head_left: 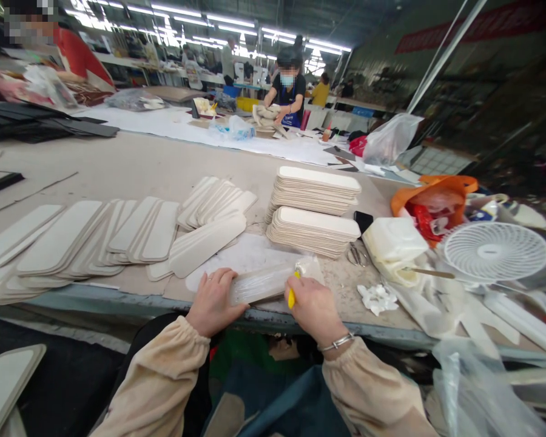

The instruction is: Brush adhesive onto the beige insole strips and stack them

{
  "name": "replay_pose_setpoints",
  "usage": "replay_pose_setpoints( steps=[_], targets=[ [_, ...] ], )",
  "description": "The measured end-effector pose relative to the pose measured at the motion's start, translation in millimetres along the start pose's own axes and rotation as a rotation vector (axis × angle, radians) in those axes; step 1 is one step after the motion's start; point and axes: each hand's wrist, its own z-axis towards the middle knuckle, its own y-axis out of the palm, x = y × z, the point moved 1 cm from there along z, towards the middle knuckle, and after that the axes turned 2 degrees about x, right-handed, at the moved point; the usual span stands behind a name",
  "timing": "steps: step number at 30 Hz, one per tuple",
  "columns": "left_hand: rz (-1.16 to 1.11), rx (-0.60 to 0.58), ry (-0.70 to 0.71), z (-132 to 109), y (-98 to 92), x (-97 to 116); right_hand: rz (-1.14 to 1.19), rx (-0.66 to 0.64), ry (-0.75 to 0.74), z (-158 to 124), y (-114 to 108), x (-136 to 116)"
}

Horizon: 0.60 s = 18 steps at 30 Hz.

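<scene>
A light, strip-shaped panel [266, 283] with rounded ends lies near the table's front edge, its top streaked with a wet, glossy coating. My left hand [216, 300] rests on its left end, fingers spread and thumb along the near edge. In my right hand [316, 303] a yellow-handled brush [292, 291] is gripped over the panel's right end, its tip partly hidden beside a white smear. Beneath the panel is a whitish sheet [250, 247]. Fanned panels [159, 230] lie to the left, and two neat stacks [316, 182] of similar panels stand just beyond.
Scissors [357, 255], a black phone-like object [363, 220], a cut white plastic jug [395, 243] and crumpled white scraps [377, 298] lie right. Farther right are a white fan [495, 252] and an orange bag [432, 197]. A masked co-worker [289, 91] handles pieces across the table.
</scene>
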Motion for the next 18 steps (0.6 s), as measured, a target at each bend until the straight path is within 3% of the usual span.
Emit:
replay_pose_setpoints(
  steps=[4,7,9,11,14,18],
  targets=[
    [-0.025,0.005,-0.003,-0.5,1.7,-0.1,0.144,-0.043,-0.162,-1.6,-0.9,-35.6],
    [-0.045,-0.003,-0.033,-0.5,1.6,0.5,0.483,-0.003,-0.231,-0.9,-3.5,-48.5],
    [-0.061,-0.022,-0.051,-0.6,0.3,1.8,0.804,0.027,-0.096,2.5,-4.0,-46.1],
    [-0.083,-0.046,-0.060,-0.7,-1.5,3.7,1.082,0.035,0.158,7.5,-0.8,-38.3],
    [-0.119,-0.063,-0.076,-0.3,-3.4,5.5,1.326,0.003,0.451,15.5,9.2,-31.0],
    [-0.129,-0.063,-0.097,-0.8,-2.3,5.9,1.457,-0.110,0.503,22.0,19.5,-41.7]
  ],
)
